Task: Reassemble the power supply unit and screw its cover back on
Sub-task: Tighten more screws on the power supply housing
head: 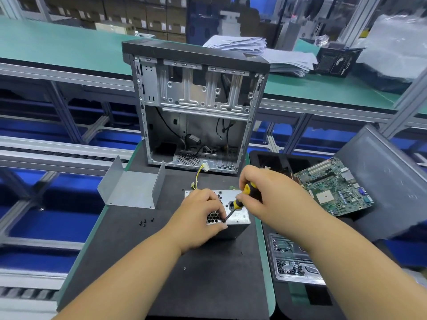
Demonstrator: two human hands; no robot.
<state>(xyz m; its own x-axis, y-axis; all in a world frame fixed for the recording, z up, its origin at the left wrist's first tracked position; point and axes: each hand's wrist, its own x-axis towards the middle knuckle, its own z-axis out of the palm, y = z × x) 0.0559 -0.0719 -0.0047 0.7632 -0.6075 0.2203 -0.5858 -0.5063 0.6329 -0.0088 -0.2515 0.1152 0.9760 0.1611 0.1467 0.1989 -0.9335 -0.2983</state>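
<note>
A screw is being driven into the power supply unit [235, 215]: the screwdriver [242, 199] is gripped by the right hand [265, 192], the screw pinched by left hand [201, 218] fingers [220, 225]. Next, the cover [131, 188] at left must be fitted.

view: head, single | looks forward and down from above | close over the dark surface [203, 273] | both forearms enter from bottom edge

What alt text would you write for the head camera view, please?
A person's right hand drives a yellow-and-black screwdriver into a power supply unit steadied by the left hand on a dark mat; an open computer case stands behind.
</note>
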